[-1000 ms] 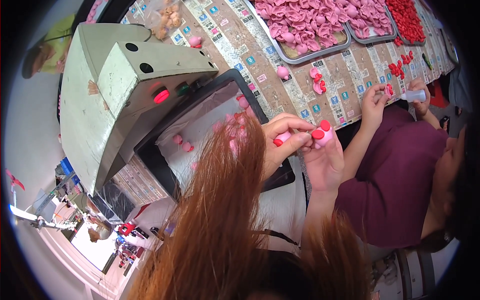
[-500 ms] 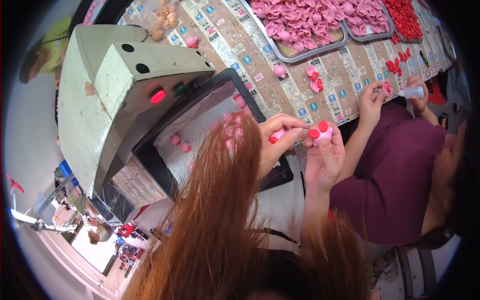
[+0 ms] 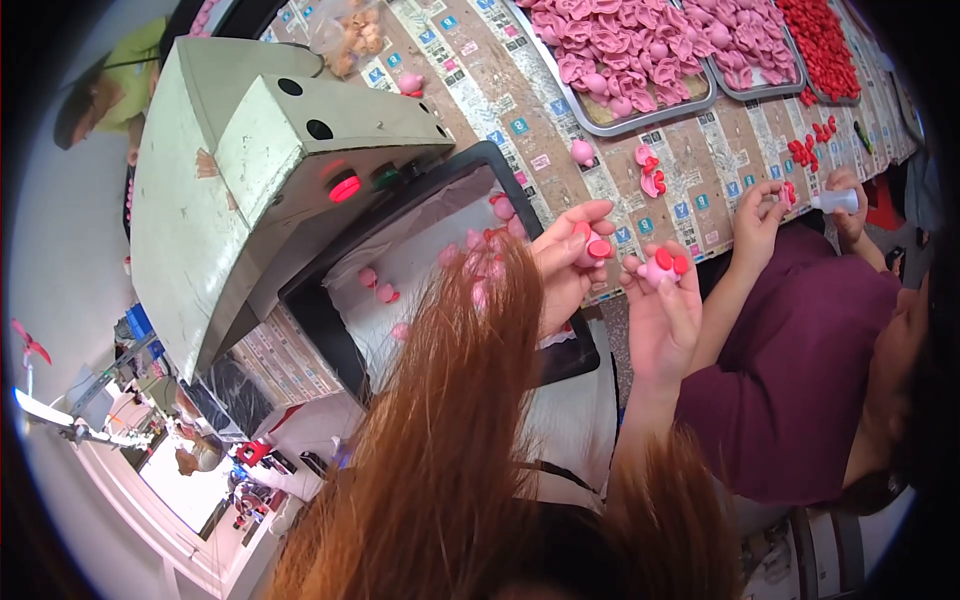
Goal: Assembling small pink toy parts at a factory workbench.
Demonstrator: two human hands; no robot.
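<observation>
My left hand (image 3: pixel 562 268) holds a small pink round toy figure (image 3: pixel 584 258) with red feet between thumb and fingers, its feet turned up and to the right. Just right of it, my right hand (image 3: pixel 662 325) grips a similar pink toy figure (image 3: pixel 657 273) at its fingertips, two red oval feet at its upper right. The two figures are apart. Long hair hangs over part of my left forearm. Left of my hands, a black-rimmed tray (image 3: pixel 497 165) lined with pale sheet holds several more pink figures, some hidden by the hair.
A pale green metal machine housing (image 3: pixel 200 190) with a lit red button stands over the tray. Metal trays of pink parts (image 3: pixel 640 50) and red parts (image 3: pixel 820 50) lie on the patterned table (image 3: pixel 560 190). At my right, a co-worker in a purple top (image 3: pixel 800 350) holds a small bottle (image 3: pixel 834 201).
My hands have drawn slightly apart. The figure in my left hand has turned, so its red feet show more. The whole view has shifted a little, placing the scene farther right.
</observation>
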